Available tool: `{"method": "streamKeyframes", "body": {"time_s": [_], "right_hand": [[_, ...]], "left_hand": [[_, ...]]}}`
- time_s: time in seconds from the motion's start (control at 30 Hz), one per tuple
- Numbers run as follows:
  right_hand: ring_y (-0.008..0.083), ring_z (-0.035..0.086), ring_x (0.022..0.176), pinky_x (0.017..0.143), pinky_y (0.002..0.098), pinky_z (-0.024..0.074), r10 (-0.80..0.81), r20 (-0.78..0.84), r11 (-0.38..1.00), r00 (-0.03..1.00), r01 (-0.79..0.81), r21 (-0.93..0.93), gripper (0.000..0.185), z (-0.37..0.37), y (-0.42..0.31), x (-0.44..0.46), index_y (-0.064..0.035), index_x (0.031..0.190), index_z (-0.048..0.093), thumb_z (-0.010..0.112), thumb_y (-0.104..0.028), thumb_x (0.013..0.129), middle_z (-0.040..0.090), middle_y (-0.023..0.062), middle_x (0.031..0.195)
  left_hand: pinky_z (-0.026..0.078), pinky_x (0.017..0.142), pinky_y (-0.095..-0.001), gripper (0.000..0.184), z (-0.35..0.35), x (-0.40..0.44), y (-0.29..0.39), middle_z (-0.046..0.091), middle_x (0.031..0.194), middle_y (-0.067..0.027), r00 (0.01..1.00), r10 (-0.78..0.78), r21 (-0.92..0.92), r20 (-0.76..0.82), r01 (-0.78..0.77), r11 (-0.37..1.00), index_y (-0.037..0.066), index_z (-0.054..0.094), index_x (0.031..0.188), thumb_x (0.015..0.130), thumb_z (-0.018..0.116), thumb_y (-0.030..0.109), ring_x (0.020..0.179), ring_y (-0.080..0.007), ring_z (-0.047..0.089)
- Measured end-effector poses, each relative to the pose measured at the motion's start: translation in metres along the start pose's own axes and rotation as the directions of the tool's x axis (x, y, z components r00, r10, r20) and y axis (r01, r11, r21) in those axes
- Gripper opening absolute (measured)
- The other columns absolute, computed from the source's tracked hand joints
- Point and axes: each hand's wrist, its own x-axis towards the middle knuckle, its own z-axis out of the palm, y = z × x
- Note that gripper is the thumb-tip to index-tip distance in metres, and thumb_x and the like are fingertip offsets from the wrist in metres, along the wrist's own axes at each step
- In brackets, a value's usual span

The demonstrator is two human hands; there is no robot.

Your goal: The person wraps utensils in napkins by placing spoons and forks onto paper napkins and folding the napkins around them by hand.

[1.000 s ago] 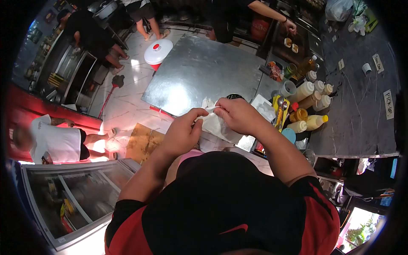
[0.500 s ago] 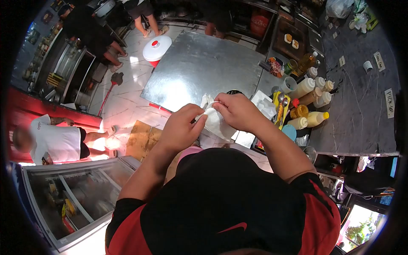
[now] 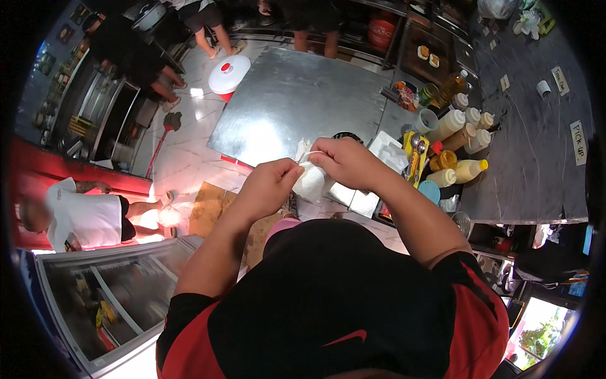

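Observation:
A small white plastic bag with fine stripes [image 3: 310, 183] hangs between my hands, over the near edge of the metal table. My left hand [image 3: 271, 184] is closed, its thumb and fingers pinching one side of the bag's gathered top. On the other side, my right hand [image 3: 347, 161] pinches the top as well, with a thin twisted strip of plastic stretched between the two. What is inside the bag is hidden. Just behind my right hand, a dark round rim [image 3: 347, 136] shows on the table.
The steel table [image 3: 303, 95] lies ahead. To its right stand several squeeze bottles [image 3: 449, 125], a white foam box [image 3: 388, 151] and a yellow tray with spoons [image 3: 415, 158]. A glass-topped freezer [image 3: 120, 297] is at left. Other people stand at left and at the back.
My hands have drawn the bag's top tighter into a thin strip. The bag, spread out wider before, now hangs narrower and more bunched, and my left hand has turned slightly.

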Motion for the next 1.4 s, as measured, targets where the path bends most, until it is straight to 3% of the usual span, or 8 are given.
{"method": "streamKeyframes", "body": {"time_s": [0.07,0.27,0.43,0.53,0.67,0.7,1.0,1.4], "right_hand": [[0.0295,0.07,0.081,0.076,0.0427,0.0544,0.058,0.056,0.996,0.997,-0.062,0.064,0.026,-0.002,0.002,-0.001,-0.0035,0.111,0.07,0.069,-0.028,0.106,0.073,0.0145,0.089],[0.022,0.07,0.082,0.074,0.0377,0.0536,0.161,-0.307,0.974,0.938,-0.102,0.201,0.028,-0.003,-0.007,-0.023,-0.0031,0.113,0.071,0.072,-0.03,0.104,0.073,0.0112,0.091],[0.0155,0.071,0.075,0.073,0.0304,0.0579,0.291,0.289,0.537,0.912,-0.406,0.739,0.02,0.018,0.015,-0.035,-0.0037,0.113,0.066,0.074,-0.021,0.105,0.072,0.0043,0.09],[0.0156,0.069,0.071,0.072,0.0306,0.0581,0.387,0.027,0.515,0.922,-0.24,0.823,0.025,0.037,0.03,-0.036,-0.0043,0.121,0.061,0.073,-0.021,0.106,0.07,0.0031,0.086],[0.0219,0.07,0.097,0.089,0.0356,0.0565,0.106,-0.366,0.983,0.925,-0.043,0.176,0.048,0.031,0.026,-0.036,-0.0036,0.133,0.057,0.081,-0.028,0.098,0.071,0.0116,0.104],[0.0167,0.063,0.112,0.099,0.0338,0.0521,0.08,-0.336,0.985,0.938,-0.022,0.172,0.051,0.022,0.018,-0.035,-0.0052,0.136,0.058,0.083,-0.025,0.096,0.067,0.0113,0.123],[0.0098,0.066,0.088,0.081,0.03,0.0545,0.237,0.025,0.838,0.971,-0.217,0.5,0.043,0.016,0.027,-0.021,-0.0025,0.139,0.061,0.077,-0.018,0.102,0.073,0.0018,0.094],[0.0182,0.06,0.076,0.072,0.0354,0.0498,0.124,0.041,0.991,0.991,-0.126,0.048,0.035,-0.014,0.017,-0.01,-0.0022,0.122,0.072,0.079,-0.027,0.097,0.065,0.0054,0.083]], "left_hand": [[0.053,0.072,-0.042,0.031,0.001,0.0,-0.002,0.071,0.08,-0.0181,1.0,0.025,0.026,-0.018,-0.025,0.999,0.0,0.075,0.107,0.109,0.065,0.029,0.073,-0.028,0.068],[0.049,0.066,-0.0404,0.03,-0.001,0.005,-0.007,0.066,0.075,-0.0161,0.982,0.105,0.139,-0.155,-0.083,0.987,-0.001,0.073,0.103,0.11,0.066,0.027,0.066,-0.0238,0.061],[0.05,0.066,-0.0413,0.03,0.009,0.006,-0.012,0.068,0.076,-0.0182,0.925,0.229,0.267,-0.303,-0.148,0.952,-0.001,0.074,0.102,0.109,0.066,0.027,0.067,-0.0276,0.064],[0.05,0.066,-0.0409,0.031,0.011,0.006,-0.006,0.069,0.076,-0.0182,0.937,0.194,0.239,-0.291,-0.125,0.963,-0.002,0.074,0.102,0.109,0.066,0.027,0.067,-0.0273,0.065],[0.05,0.066,-0.0393,0.032,0.013,0.003,-0.006,0.07,0.077,-0.0174,0.959,0.107,0.155,-0.262,-0.068,0.986,-0.002,0.075,0.104,0.109,0.066,0.028,0.067,-0.0258,0.065],[0.05,0.066,-0.0389,0.032,0.014,0.002,-0.003,0.07,0.077,-0.0167,0.968,0.073,0.138,-0.239,-0.04,0.99,-0.002,0.075,0.104,0.109,0.066,0.028,0.067,-0.0247,0.065],[0.05,0.068,-0.0356,0.037,0.015,-0.001,0.001,0.068,0.076,-0.0091,0.992,-0.015,0.062,-0.123,0.023,0.998,-0.003,0.074,0.106,0.11,0.064,0.033,0.069,-0.0168,0.061],[0.053,0.073,-0.0367,0.04,0.018,0.004,-0.012,0.071,0.081,-0.0097,0.998,-0.007,0.096,-0.056,0.013,0.995,0.0,0.069,0.125,0.113,0.059,0.037,0.075,-0.0199,0.068]]}}
